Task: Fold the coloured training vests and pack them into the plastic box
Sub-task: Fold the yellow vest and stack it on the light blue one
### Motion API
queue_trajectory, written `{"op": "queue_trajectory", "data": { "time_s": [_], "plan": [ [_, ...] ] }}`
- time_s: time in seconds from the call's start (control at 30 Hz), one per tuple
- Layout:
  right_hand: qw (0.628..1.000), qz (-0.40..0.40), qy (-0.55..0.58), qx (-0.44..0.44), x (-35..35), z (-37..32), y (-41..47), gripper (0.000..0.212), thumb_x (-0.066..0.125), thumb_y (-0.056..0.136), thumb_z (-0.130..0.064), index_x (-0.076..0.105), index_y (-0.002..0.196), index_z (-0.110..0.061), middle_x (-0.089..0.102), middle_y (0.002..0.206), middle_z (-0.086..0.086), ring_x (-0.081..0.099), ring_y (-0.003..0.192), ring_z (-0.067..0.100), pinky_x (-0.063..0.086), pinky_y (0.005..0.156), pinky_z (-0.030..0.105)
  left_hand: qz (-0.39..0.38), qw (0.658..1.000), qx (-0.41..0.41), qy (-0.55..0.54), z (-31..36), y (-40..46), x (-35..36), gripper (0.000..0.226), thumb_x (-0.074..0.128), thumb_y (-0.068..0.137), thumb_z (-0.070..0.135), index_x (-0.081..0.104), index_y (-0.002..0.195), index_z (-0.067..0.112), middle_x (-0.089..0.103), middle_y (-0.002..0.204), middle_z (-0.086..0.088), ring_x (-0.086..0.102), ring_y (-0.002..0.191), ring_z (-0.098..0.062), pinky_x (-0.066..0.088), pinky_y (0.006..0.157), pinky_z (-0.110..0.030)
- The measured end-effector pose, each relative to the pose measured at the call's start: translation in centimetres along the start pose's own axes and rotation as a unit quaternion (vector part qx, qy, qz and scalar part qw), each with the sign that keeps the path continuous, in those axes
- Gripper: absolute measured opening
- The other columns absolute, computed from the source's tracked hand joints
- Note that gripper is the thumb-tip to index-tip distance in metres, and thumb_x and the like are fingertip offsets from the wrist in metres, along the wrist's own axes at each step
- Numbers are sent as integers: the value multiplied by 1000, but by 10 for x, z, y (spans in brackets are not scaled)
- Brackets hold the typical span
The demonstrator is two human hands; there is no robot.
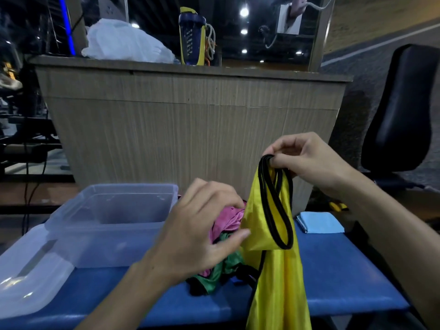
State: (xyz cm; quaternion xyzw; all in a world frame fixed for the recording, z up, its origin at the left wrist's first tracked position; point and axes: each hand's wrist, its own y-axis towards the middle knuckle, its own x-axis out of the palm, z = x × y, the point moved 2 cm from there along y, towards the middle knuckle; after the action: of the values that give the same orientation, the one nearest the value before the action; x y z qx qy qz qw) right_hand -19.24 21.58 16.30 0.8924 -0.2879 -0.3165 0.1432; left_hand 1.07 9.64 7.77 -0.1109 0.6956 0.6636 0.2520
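Blue counter [333, 282], front edge cut off by frame. Clear plastic box [112, 222] sits open at left, its lid [31, 275] beside it and partly out of frame. Yellow vest [273, 270] hangs from right hand [312, 160], fingers pinching the black-trimmed straps; bottom hem out of frame. Left hand [197, 234], fingers loosely spread, thumb touching yellow fabric, hides most of the pink vest [228, 220] and green vest [221, 265] heap. Folded light-blue cloth [320, 222] at right.

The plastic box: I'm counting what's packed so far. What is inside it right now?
Through the plastic box, clear and open-topped, no vest shows inside. The left hand covers its right end, so that corner cannot be checked. The yellow vest hangs from the right hand.
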Motion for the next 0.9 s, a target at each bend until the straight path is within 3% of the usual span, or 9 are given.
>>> {"op": "queue_trajectory", "data": {
  "time_s": [0.13, 0.23, 0.33, 0.43, 0.6, 0.7, 0.8, 0.9],
  "plan": [
    [1000, -6, -2, -5, 3, 1, 3, 11, 68, 89, 0, 76, 89, -7, 71, 79, 18, 62, 67, 14, 48, 55, 20, -67, 996, 55, 21, 14, -2, 4, 39, 79, 87, 45, 69, 114, 18, 64, 123, 8, 59, 101, -21, 46, 84, -37],
    [1000, -16, 0, -2, 4, 2, 4, 11, 67, 89, 1, 76, 90, -6, 71, 76, 9, 63, 66, 12, 48, 54, 19, -136, 978, 117, 103, 14, -6, 11, 46, 73, 88, 53, 60, 123, 27, 60, 129, 12, 52, 100, -17, 46, 81, -36],
    [1000, -25, 2, 5, 1, 3, 5, 11, 67, 89, 1, 76, 91, -5, 72, 76, 7, 66, 67, 12, 49, 55, 19, -187, 958, 111, 189, 2, -13, 15, 47, 72, 86, 50, 55, 124, 28, 64, 111, 12, 51, 93, -17, 44, 76, -33],
    [999, -42, 8, 12, -9, 7, 5, 11, 67, 90, 2, 76, 93, -4, 75, 80, 11, 68, 70, 15, 53, 58, 21, -158, 961, 75, 215, -18, -16, 8, 22, 60, 95, 43, 65, 109, 26, 64, 92, 11, 53, 83, -17, 38, 69, -30],
    [998, -69, 10, 10, -30, 20, 3, 12, 67, 91, 2, 76, 99, -2, 75, 92, 20, 71, 82, 20, 59, 73, 25, -136, 982, 29, 126, -42, 12, -27, 34, 46, 101, 42, 72, 99, 20, 65, 88, 9, 54, 77, -15, 47, 63, -32],
    [997, -74, 32, 6, -35, 27, 2, 15, 68, 91, -1, 75, 104, -4, 76, 97, 17, 72, 88, 21, 59, 80, 27, -127, 986, 2, 104, -44, 50, -52, 33, 49, 98, 43, 71, 99, 19, 58, 85, 18, 45, 76, -6, 38, 65, -21],
    [989, -56, 135, 32, -32, 35, -1, 19, 68, 89, -5, 73, 108, -6, 75, 98, 13, 71, 89, 20, 58, 82, 29, -153, 987, -57, -10, -30, 88, -77, 25, 57, 101, 39, 72, 98, 19, 67, 83, 15, 58, 78, -6, 42, 68, -15],
    [969, -48, 238, 47, -27, 39, -3, 28, 63, 91, -8, 69, 118, -7, 73, 102, 11, 68, 91, 20, 54, 90, 36, -202, 965, -105, -129, -21, 114, -93, 22, 57, 100, 27, 73, 102, 14, 71, 85, 16, 63, 78, 2, 45, 71, -14]
  ]
}}
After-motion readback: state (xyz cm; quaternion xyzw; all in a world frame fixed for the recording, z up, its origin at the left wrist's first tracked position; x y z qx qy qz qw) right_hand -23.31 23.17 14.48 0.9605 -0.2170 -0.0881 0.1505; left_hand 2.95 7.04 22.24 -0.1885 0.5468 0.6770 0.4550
